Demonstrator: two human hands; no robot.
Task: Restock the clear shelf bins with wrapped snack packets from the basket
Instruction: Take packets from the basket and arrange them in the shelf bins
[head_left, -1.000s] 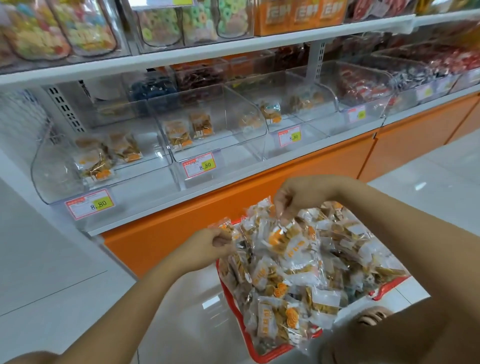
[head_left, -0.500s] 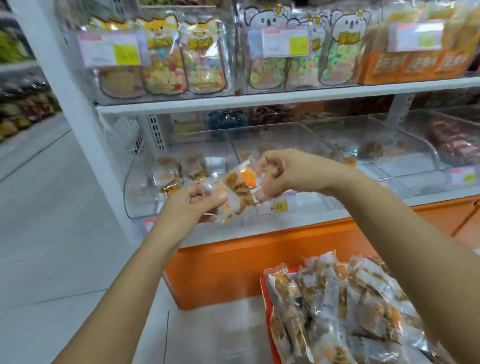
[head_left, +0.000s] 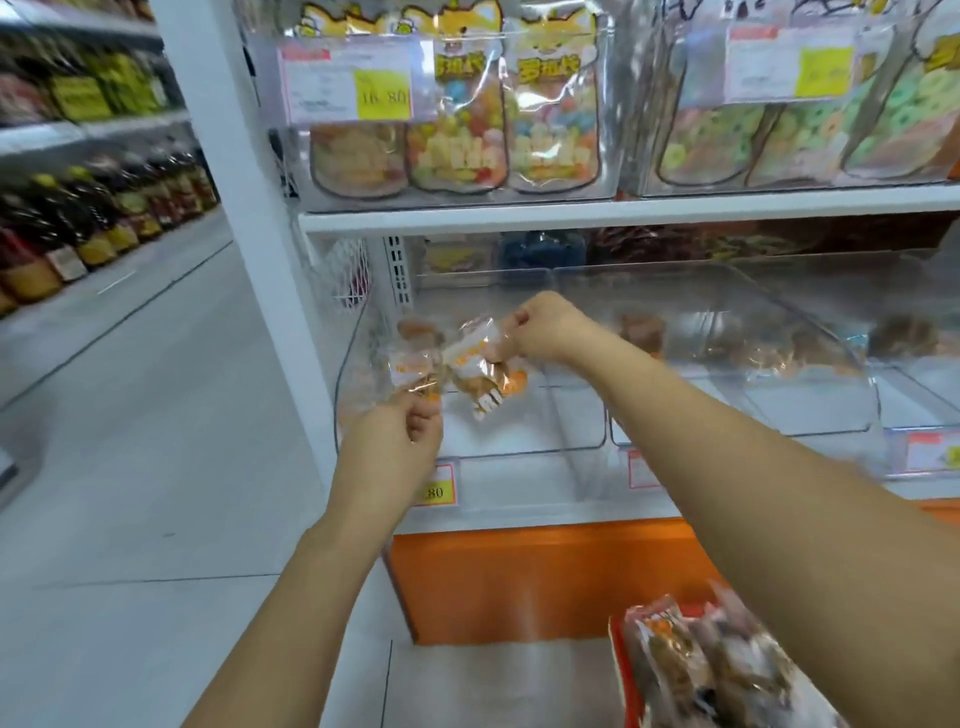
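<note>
The left hand (head_left: 392, 441) fingers pinch one packet (head_left: 413, 366); the right hand (head_left: 545, 327) fingers clamp a second packet (head_left: 480, 371), with the clear bin (head_left: 571, 436) just behind. The basket (head_left: 621, 680) below holds many.

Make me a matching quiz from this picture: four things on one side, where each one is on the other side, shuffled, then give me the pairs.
Things
1. Left hand
2. Red plastic basket
3. Yellow price label reading 16.80
4. Orange base panel

Places
A. Directly under the white shelf ledge
B. Bottom right corner of the view
C. On the front of the clear bin on the upper shelf
D. In front of the leftmost clear plastic bin, gripping a clear wrapped snack packet

Pairs: 1-D, 2-B, 3-C, 4-A
</note>
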